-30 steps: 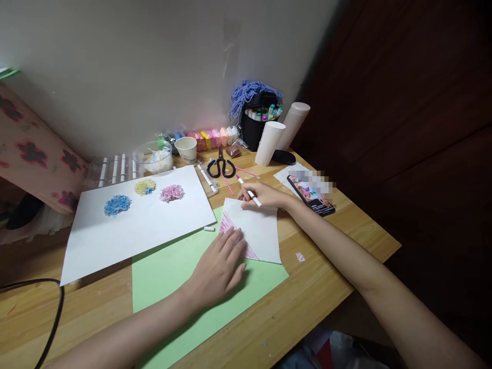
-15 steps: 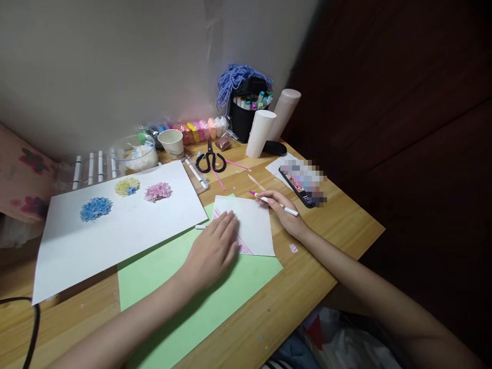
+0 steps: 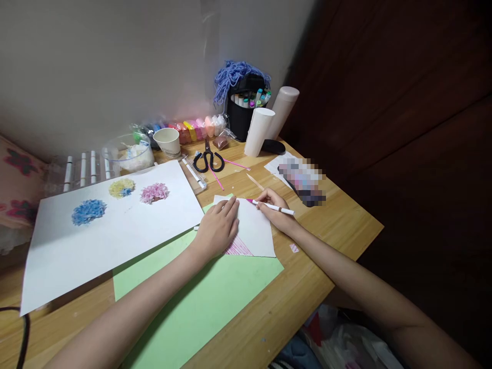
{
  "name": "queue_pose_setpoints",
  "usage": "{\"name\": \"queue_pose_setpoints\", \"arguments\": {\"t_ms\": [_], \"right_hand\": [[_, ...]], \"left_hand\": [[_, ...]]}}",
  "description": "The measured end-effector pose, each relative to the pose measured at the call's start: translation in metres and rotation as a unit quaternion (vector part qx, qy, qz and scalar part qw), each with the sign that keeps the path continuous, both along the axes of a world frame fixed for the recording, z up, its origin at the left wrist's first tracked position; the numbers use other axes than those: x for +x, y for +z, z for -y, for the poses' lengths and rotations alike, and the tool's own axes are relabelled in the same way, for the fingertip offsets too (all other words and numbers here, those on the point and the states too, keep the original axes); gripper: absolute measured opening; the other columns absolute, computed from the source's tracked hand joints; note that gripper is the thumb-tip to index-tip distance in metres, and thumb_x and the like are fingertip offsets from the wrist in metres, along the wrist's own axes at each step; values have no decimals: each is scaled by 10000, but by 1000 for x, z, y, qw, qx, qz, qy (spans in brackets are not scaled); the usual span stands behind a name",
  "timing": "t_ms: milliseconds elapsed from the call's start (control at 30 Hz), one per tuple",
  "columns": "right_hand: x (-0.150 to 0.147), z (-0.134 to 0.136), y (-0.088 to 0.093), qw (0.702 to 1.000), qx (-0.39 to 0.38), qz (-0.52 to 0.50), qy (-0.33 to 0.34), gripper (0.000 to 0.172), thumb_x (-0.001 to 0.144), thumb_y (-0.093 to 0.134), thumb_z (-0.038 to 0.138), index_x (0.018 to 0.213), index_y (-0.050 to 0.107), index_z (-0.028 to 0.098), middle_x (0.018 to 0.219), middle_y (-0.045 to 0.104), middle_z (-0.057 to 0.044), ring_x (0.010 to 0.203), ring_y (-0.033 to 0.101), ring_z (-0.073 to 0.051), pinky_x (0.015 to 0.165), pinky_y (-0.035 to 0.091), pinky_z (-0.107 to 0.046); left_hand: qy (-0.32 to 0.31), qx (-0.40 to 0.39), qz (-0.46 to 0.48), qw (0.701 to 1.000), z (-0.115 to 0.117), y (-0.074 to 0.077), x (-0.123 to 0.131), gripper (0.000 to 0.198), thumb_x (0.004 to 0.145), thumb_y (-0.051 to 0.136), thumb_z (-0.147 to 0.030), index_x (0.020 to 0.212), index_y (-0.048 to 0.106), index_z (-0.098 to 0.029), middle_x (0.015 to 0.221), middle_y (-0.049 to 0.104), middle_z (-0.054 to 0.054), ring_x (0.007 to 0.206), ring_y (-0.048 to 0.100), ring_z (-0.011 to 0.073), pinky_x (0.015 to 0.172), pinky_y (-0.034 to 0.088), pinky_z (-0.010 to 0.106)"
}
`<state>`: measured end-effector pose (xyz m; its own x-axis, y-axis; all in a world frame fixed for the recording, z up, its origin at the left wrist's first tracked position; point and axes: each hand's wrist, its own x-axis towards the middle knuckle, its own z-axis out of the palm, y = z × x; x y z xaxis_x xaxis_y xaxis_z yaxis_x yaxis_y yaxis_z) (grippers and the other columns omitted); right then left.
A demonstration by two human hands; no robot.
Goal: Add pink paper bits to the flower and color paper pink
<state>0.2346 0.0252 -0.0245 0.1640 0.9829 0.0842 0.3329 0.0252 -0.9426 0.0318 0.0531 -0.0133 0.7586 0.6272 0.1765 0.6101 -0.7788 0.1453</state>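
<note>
My left hand [image 3: 218, 229] lies flat with fingers stretched over a small white sheet of paper [image 3: 255, 225], covering its left part. Pink stripes [image 3: 239, 247] run across the sheet's lower left corner. My right hand [image 3: 279, 211] is closed around a white marker [image 3: 282, 209] with a pink tip, which is at the sheet's upper right part; I cannot tell whether it touches. Beneath the small sheet is a larger green sheet [image 3: 184, 307]. A marker cap or end [image 3: 196, 228] pokes out left of my left hand.
To the left lies a white board [image 3: 115, 246] with blue, yellow and pink crumpled clusters. Scissors [image 3: 208, 161], a paper cup [image 3: 167, 142], a clear bowl [image 3: 132, 156] and a black marker case [image 3: 238, 120] stand behind. A phone [image 3: 305, 192] rests near the right table edge.
My left hand has slid up the small sheet, uncovering more pink stripes. My right hand has brought the marker's pink tip down and left onto or just over the sheet.
</note>
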Motion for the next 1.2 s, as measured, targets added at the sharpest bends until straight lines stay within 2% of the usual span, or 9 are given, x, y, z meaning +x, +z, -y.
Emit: {"name": "queue_pose_setpoints", "arguments": {"t_ms": [167, 400, 533, 700, 1033, 1200], "right_hand": [[0, 2, 0, 1000, -6, -4, 7, 60, 729, 566, 204, 758, 513, 197, 701, 530, 27, 660, 498, -141, 603, 370, -260], [1, 3, -1, 999, 31, -27, 10, 70, 753, 562, 195, 755, 492, 200, 696, 506, 32, 658, 503, -137, 620, 378, -267], [2, 3, -2, 1000, 20, -8, 22, 63, 766, 560, 197, 757, 498, 198, 702, 523, 28, 671, 503, -141, 632, 378, -271], [2, 4, 0, 1000, 8, 7, 28, 64, 756, 562, 192, 740, 500, 197, 703, 525, 29, 663, 485, -137, 608, 364, -262], [4, 13, 8, 996, 7, -1, 88, 47, 744, 538, 171, 734, 498, 193, 724, 524, 17, 688, 502, -140, 619, 376, -262], [7, 16, 6, 993, 2, -3, 117, 65, 748, 546, 171, 718, 492, 192, 702, 498, 24, 651, 485, -133, 593, 362, -261]], "left_hand": [[3, -10, -15, 1000, 1, 2, 1, 470, 947, 357, -290, 1353, 432, -66, 1442, 422, 114, 1195, 471, 264, 1002, 411, 389], [3, -23, -20, 1000, 0, 4, 1, 476, 939, 359, -288, 1359, 431, -74, 1444, 419, 116, 1149, 485, 259, 990, 405, 394], [-25, -32, -6, 999, -2, 6, -1, 468, 937, 351, -263, 1389, 411, -157, 1473, 384, 49, 1089, 491, 249, 946, 410, 407], [-49, -39, -13, 998, -7, 9, -3, 460, 945, 333, -286, 1396, 406, -232, 1455, 416, -7, 1095, 465, 264, 884, 402, 423], [-51, -31, -26, 998, -8, 10, -3, 459, 940, 333, -293, 1388, 419, -239, 1455, 416, -17, 1080, 468, 267, 874, 380, 419], [-48, -32, -27, 998, -8, 10, -3, 460, 944, 323, -293, 1390, 414, -228, 1459, 409, -21, 1072, 474, 264, 874, 378, 418]]}}
